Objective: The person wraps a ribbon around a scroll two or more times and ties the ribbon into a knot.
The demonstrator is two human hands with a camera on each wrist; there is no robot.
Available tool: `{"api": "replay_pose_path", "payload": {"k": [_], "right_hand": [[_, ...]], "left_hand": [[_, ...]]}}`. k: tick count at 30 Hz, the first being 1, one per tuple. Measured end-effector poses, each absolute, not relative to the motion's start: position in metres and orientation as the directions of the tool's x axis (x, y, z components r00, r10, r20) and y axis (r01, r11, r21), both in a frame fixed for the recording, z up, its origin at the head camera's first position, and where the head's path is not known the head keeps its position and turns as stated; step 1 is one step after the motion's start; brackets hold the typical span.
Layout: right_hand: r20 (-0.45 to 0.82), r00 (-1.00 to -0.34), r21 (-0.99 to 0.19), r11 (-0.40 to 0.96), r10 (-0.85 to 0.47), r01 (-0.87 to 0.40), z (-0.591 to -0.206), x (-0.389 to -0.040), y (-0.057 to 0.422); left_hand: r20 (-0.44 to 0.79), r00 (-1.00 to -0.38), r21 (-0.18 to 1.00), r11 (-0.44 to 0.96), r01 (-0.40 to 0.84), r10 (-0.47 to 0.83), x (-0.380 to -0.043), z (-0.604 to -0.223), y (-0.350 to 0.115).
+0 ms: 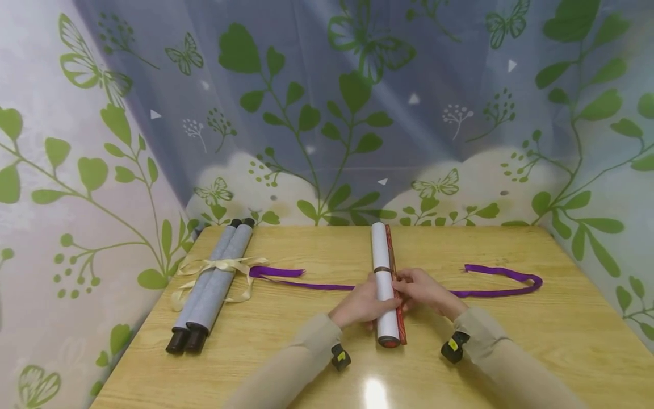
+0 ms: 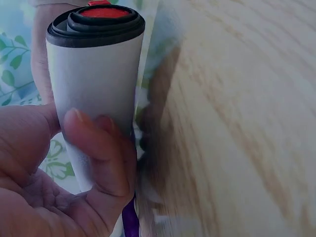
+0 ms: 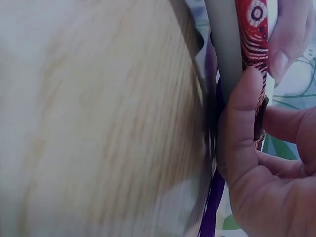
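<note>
A white rolled scroll (image 1: 380, 244) lies lengthwise near the middle of the table, a narrow dark band (image 1: 382, 269) around it. Along its right side runs a red patterned strip (image 3: 254, 34). My left hand (image 1: 364, 301) grips the scroll from the left, thumb over the top and fingers curled around the side. From the right, my right hand (image 1: 421, 289) holds the scroll and its red strip, its thumb near the dark band in the right wrist view. A purple ribbon (image 1: 317, 286) passes beneath the scroll and stretches out to both sides. The scroll's near end shows dark spiral layers around a red core.
Two grey rolls (image 1: 217, 301) with dark end knobs lie side by side at the left, tied with a cream ribbon (image 1: 227, 264). The wooden table (image 1: 536, 341) backs onto a leaf-printed curtain (image 1: 317, 170). The purple ribbon's left end lies close to the cream ribbon.
</note>
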State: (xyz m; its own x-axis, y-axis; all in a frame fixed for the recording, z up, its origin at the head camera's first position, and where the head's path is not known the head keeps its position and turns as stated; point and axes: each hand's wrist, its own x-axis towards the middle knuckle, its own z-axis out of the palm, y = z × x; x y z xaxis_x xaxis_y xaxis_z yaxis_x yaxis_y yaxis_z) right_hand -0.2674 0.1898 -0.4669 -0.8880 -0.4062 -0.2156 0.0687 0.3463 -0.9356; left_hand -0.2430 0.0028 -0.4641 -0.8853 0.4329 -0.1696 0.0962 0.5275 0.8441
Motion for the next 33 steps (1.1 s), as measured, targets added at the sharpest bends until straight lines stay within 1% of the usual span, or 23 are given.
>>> {"api": "replay_pose_path", "payload": {"k": [4, 7, 10, 14, 16, 18, 20, 22, 24, 26, 28, 30, 33], "right_hand": [[-0.222, -0.893, -0.924, 0.378, -0.392, 0.064, -0.467, -0.267, 0.189], [-0.218, -0.909, -0.896, 0.443, -0.356, 0.041, -0.465, -0.267, 0.189], [-0.182, -0.926, -0.834, 0.551, -0.330, -0.033, -0.463, -0.268, 0.190], [-0.091, -0.939, -0.701, 0.691, -0.331, -0.176, -0.460, -0.270, 0.193], [-0.049, -0.938, -0.637, 0.734, -0.343, -0.235, -0.460, -0.272, 0.196], [-0.009, -0.932, -0.588, 0.756, -0.363, -0.288, -0.459, -0.273, 0.199], [0.014, -0.929, -0.554, 0.770, -0.371, -0.316, -0.459, -0.274, 0.201], [0.046, -0.921, -0.517, 0.780, -0.387, -0.353, -0.459, -0.276, 0.202], [0.074, -0.910, -0.464, 0.793, -0.408, -0.393, -0.458, -0.276, 0.201], [0.086, -0.906, -0.410, 0.814, -0.415, -0.412, -0.459, -0.276, 0.199], [0.080, -0.911, -0.373, 0.836, -0.404, -0.403, -0.460, -0.277, 0.198], [0.068, -0.923, -0.364, 0.852, -0.378, -0.376, -0.461, -0.278, 0.196], [0.055, -0.932, -0.384, 0.854, -0.359, -0.352, -0.462, -0.282, 0.195]], "left_hand": [[-0.190, -0.887, 0.829, 0.553, 0.085, 0.421, -0.243, -0.465, 0.004], [-0.191, -0.890, 0.820, 0.565, 0.087, 0.414, -0.242, -0.465, 0.005], [-0.189, -0.888, 0.810, 0.578, 0.101, 0.420, -0.243, -0.464, 0.003], [-0.212, -0.882, 0.761, 0.638, 0.121, 0.420, -0.247, -0.460, -0.004], [-0.199, -0.890, 0.718, 0.679, 0.153, 0.411, -0.250, -0.457, -0.009], [-0.151, -0.902, 0.672, 0.712, 0.207, 0.404, -0.254, -0.454, -0.013], [-0.071, -0.910, 0.608, 0.741, 0.285, 0.408, -0.258, -0.452, -0.016], [0.016, -0.904, 0.539, 0.758, 0.367, 0.427, -0.262, -0.451, -0.018], [0.069, -0.891, 0.459, 0.779, 0.428, 0.448, -0.266, -0.452, -0.018], [0.090, -0.880, 0.379, 0.801, 0.462, 0.466, -0.269, -0.453, -0.018], [0.081, -0.873, 0.307, 0.821, 0.481, 0.481, -0.271, -0.453, -0.016], [0.063, -0.868, 0.246, 0.835, 0.492, 0.493, -0.275, -0.454, -0.013], [0.033, -0.860, 0.207, 0.838, 0.504, 0.509, -0.281, -0.455, -0.009]]}}
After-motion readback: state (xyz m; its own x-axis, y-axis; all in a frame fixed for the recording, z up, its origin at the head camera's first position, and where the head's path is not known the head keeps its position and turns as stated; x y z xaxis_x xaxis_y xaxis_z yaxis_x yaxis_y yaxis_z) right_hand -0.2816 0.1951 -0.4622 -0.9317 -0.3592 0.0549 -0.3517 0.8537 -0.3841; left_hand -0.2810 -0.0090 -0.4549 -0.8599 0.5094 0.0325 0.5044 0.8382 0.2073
